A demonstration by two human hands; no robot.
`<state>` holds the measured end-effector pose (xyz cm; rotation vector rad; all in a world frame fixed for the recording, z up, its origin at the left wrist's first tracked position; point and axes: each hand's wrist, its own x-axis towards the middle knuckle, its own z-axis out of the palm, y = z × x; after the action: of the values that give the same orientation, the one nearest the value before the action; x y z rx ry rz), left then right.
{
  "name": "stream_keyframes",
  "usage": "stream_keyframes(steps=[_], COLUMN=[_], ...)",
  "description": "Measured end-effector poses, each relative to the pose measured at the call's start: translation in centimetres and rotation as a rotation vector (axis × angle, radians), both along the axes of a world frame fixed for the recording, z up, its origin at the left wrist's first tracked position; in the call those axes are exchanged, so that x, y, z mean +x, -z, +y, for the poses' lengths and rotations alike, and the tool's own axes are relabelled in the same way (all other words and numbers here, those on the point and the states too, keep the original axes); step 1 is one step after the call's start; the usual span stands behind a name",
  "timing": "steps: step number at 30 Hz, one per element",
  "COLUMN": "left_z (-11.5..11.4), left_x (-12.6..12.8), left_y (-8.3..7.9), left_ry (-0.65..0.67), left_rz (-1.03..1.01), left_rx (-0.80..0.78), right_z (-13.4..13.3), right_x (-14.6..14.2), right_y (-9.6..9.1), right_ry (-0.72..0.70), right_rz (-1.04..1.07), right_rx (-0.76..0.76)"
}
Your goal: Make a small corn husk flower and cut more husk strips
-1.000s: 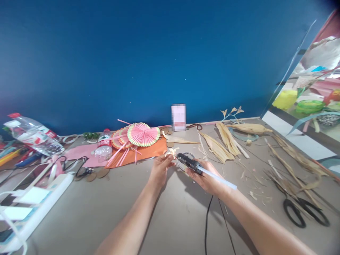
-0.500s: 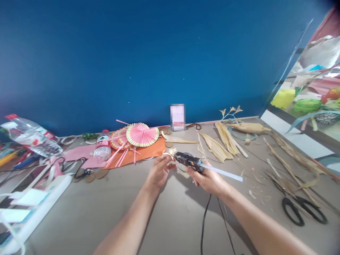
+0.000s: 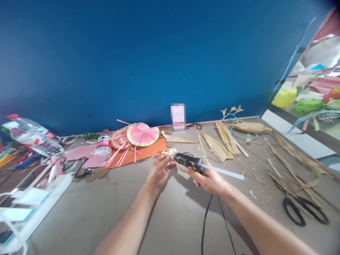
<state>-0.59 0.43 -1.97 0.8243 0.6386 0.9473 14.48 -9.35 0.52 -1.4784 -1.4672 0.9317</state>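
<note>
My right hand (image 3: 205, 177) is closed round a black hot glue gun (image 3: 188, 161), with a translucent glue stick (image 3: 224, 171) sticking out of its back end. Between the fingertips of my left hand (image 3: 159, 170) is a small pale flower (image 3: 171, 153), which looks made of dried husk. The glue gun's nozzle points left and meets the flower; whether glue is coming out is too small to see. Just behind my hands lies a curved strip of husk (image 3: 180, 140). Wider dried corn husks (image 3: 216, 147) rest further right.
Scissors (image 3: 294, 210) with black handles lie at the right among husk scraps. Pink paper fans (image 3: 143, 134) sit on orange paper (image 3: 148, 150) at the back left. Plastic bottles (image 3: 34, 140) and a white power strip (image 3: 45, 205) are at the left. The gun's black cord (image 3: 204, 226) trails toward me.
Almost nothing differs. The whole view has shifted very slightly; both hands keep the same hold, with the nozzle still at the flower.
</note>
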Motion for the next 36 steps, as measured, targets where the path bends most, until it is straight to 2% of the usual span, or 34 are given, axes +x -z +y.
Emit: stream_keyframes(steps=[18,20,24,26,29,31,33,36], left_z=[0.4,0.8,1.5,1.6,1.4,1.1,0.7,0.0], left_x=[-0.3,-0.5,-1.0,-1.0,-0.9,-0.6,-0.4,-0.1], left_y=[0.4,0.3,0.4,0.5,0.3,0.1,-0.1,-0.4], left_ry=[-0.002,-0.036,-0.074,-0.081,-0.074,-0.061,-0.051,-0.017], left_rz=[-0.031,-0.072,-0.111,-0.117,-0.126,-0.115,-0.067,0.028], left_rx=[0.042,0.051,0.034,0.037,0.056,0.074,0.100,0.134], right_z=[0.1,0.1,0.4,0.6,0.9,0.9,0.9,0.8], right_x=[0.3,0.4,0.4,0.5,0.6,0.6,0.5,0.0], right_y=[-0.3,-0.6,-0.2,0.6,1.7,1.8,1.5,0.6], right_ry=[-0.053,0.004,0.208,0.219,0.175,0.172,0.186,0.189], right_rz=[-0.042,-0.138,-0.572,-0.736,-0.831,-0.831,-0.773,-0.543], right_rx=[-0.015,0.006,0.044,0.037,-0.003,0.021,0.125,0.317])
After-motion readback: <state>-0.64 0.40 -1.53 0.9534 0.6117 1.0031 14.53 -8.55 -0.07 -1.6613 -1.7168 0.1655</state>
